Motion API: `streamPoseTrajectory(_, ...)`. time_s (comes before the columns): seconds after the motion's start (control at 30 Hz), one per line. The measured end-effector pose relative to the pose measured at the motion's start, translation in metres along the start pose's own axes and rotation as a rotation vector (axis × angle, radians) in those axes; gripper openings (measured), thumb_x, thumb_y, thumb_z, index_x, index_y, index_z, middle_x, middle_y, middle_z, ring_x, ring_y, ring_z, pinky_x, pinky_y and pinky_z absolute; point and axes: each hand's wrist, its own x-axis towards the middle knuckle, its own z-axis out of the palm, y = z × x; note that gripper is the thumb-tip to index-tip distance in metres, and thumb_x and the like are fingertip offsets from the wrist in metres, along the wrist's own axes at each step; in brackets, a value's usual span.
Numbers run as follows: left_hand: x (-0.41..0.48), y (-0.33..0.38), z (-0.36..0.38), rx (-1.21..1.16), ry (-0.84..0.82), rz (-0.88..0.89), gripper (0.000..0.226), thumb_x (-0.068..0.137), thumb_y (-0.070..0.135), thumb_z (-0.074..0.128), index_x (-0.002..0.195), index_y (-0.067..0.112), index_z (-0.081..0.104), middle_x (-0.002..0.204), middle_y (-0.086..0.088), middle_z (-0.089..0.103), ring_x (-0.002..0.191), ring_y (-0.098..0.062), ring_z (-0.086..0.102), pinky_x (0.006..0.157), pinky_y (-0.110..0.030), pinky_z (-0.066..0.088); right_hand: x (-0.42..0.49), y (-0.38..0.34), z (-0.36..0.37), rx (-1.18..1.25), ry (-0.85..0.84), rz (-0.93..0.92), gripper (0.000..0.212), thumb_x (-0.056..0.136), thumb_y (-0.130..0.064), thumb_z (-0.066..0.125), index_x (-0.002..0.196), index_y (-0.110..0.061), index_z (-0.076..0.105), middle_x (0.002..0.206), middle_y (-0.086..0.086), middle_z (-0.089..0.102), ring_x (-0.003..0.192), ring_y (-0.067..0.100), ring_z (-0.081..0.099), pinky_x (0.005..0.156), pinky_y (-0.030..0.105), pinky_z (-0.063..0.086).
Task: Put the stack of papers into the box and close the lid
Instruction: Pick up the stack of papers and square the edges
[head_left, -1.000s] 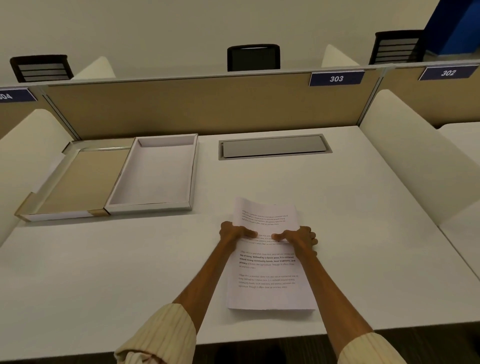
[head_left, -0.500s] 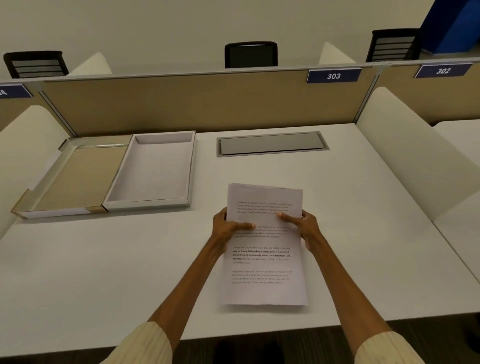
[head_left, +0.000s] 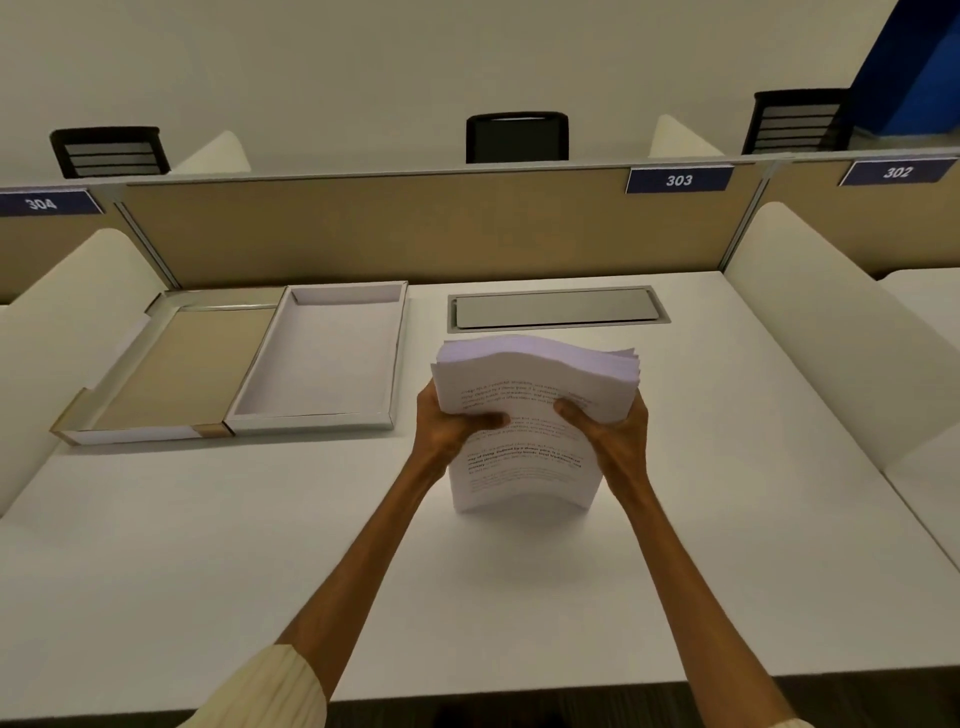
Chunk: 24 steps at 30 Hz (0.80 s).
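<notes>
Both hands, the left hand (head_left: 451, 427) and the right hand (head_left: 613, 431), squeeze the stack of papers (head_left: 530, 415) upright, fingers wrapped tight, probably to even its edges for the open box (head_left: 317, 358).

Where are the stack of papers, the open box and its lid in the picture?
stack of papers (head_left: 524, 457): head view, printed top sheet.
box (head_left: 322, 364): head view, bare white floor inside.
lid (head_left: 182, 369): head view, tan inner panel.

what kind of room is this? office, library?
Probably a shared study room or open-plan office: a white desk walled by a tan divider panel, numbered seat placards like 303, and a flush cable hatch set into the desktop.
</notes>
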Motion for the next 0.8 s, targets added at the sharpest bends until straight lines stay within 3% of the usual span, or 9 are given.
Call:
streamPoseTrajectory(0.1,0.004,0.007,0.001,-0.015,-0.042,0.058,0.05,0.07,0.001,0.084,0.113,0.019,0.064,0.096,0.014,0.077,0.09,-0.012,0.075,0.064,-0.018,0.06,0.003,-0.002,0.002,0.013,0.026,-0.043,0.077,0.062,-0.046,0.085,0.121,-0.012,0.05,0.105,-0.006,0.067,0.089,0.006,0.072,0.065,0.021,0.06)
streamPoseTrajectory(0.17,0.008,0.02,0.003,-0.021,-0.021,0.078,0.056,0.068,0.02,0.085,0.118,0.015,0.06,0.097,0.008,0.075,0.086,-0.015,0.075,0.064,-0.021,0.061,0.006,-0.007,0.004,0.064,0.059,-0.051,0.08,0.061,-0.063,0.078,0.117,-0.017,0.047,0.102,-0.002,0.064,0.085,0.006,0.07,0.061,0.02,0.058)
streamPoseTrajectory(0.27,0.011,0.04,0.011,-0.085,0.104,0.035,0.046,0.07,0.053,0.069,0.104,0.024,0.056,0.087,0.003,0.068,0.073,-0.014,0.07,0.061,-0.021,0.058,0.009,-0.018,0.013,0.109,0.179,-0.104,0.082,0.073,-0.079,0.051,0.114,-0.008,0.05,0.096,0.002,0.06,0.081,0.007,0.066,0.061,0.016,0.053)
streamPoseTrajectory(0.4,0.012,0.048,0.025,0.005,0.279,0.053,0.046,0.077,0.054,0.059,0.101,0.015,0.056,0.083,-0.001,0.065,0.074,-0.015,0.065,0.058,-0.018,0.053,0.019,-0.027,0.028,-0.018,0.442,-0.043,0.046,0.086,-0.058,0.047,0.096,-0.015,0.059,0.088,0.0,0.063,0.074,0.009,0.062,0.062,0.023,0.049)
streamPoseTrajectory(0.47,0.012,0.045,0.028,0.017,0.313,0.08,0.041,0.078,0.051,0.06,0.101,0.017,0.056,0.08,0.005,0.063,0.071,-0.012,0.065,0.054,-0.012,0.052,0.021,-0.027,0.03,-0.026,0.479,-0.019,0.033,0.087,-0.048,0.047,0.091,-0.018,0.058,0.084,-0.001,0.062,0.071,0.008,0.062,0.062,0.023,0.049)
streamPoseTrajectory(0.57,0.012,0.039,0.026,-0.004,0.299,0.11,0.041,0.076,0.06,0.064,0.096,0.026,0.055,0.08,0.009,0.063,0.068,-0.009,0.066,0.055,-0.014,0.053,0.022,-0.024,0.028,-0.023,0.456,-0.037,0.043,0.088,-0.053,0.039,0.091,-0.014,0.058,0.081,-0.002,0.061,0.07,0.006,0.06,0.063,0.023,0.047)
streamPoseTrajectory(0.67,0.009,0.031,0.021,-0.047,0.229,0.132,0.061,0.059,0.083,0.063,0.094,0.034,0.053,0.084,0.008,0.065,0.069,-0.008,0.07,0.055,-0.015,0.056,0.023,-0.024,0.018,0.08,0.308,-0.102,0.058,0.085,-0.068,0.036,0.103,-0.017,0.056,0.087,-0.018,0.061,0.077,-0.006,0.06,0.064,0.012,0.046)
streamPoseTrajectory(0.73,0.006,0.025,0.02,-0.067,0.196,0.142,0.072,0.055,0.083,0.066,0.103,0.029,0.054,0.09,0.007,0.067,0.074,-0.007,0.072,0.058,-0.017,0.059,0.021,-0.017,0.008,0.115,0.184,-0.125,0.072,0.078,-0.08,0.04,0.112,-0.017,0.052,0.09,-0.024,0.06,0.08,-0.009,0.059,0.064,0.008,0.047)
streamPoseTrajectory(0.8,0.004,0.018,0.021,-0.095,0.186,0.135,0.078,0.058,0.076,0.071,0.11,0.02,0.057,0.094,0.004,0.07,0.078,-0.016,0.073,0.063,-0.022,0.062,0.015,-0.009,0.002,0.092,0.091,-0.097,0.073,0.069,-0.08,0.055,0.115,-0.024,0.052,0.097,-0.017,0.062,0.085,-0.003,0.063,0.066,0.013,0.051)
